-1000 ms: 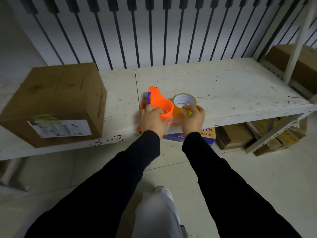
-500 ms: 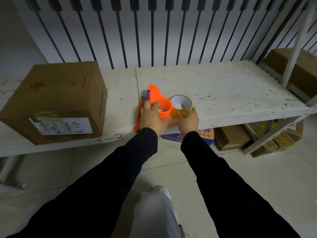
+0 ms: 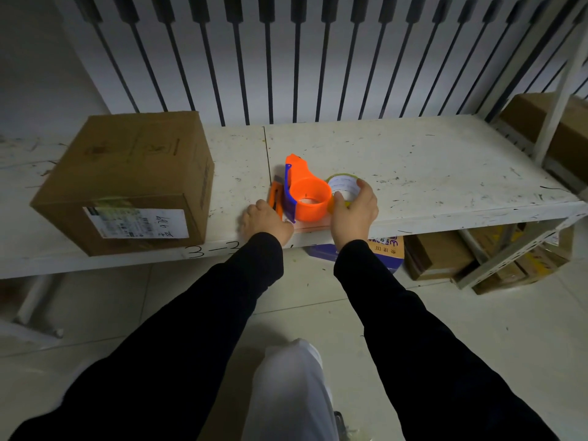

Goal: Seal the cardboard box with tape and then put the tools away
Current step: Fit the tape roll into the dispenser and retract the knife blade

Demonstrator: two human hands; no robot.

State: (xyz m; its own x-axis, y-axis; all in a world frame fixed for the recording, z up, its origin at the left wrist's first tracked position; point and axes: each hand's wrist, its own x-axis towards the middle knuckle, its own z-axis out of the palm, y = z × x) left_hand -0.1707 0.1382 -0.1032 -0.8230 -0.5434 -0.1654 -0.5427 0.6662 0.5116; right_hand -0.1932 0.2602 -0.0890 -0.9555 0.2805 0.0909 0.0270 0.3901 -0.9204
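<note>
On the left part of the white shelf (image 3: 445, 160), a closed cardboard box (image 3: 127, 176) is sitting with a label facing the near edge. Right of it, the left hand (image 3: 265, 222) is resting palm down at the near edge, fingers loosely spread and gripping nothing, beside an orange utility knife (image 3: 275, 198). Just right, an orange and blue tape dispenser (image 3: 307, 194) is standing empty. Farther right, the right hand (image 3: 354, 211) is pinching a tape roll (image 3: 343, 186) touching the dispenser, fingers clamped on its rim.
</note>
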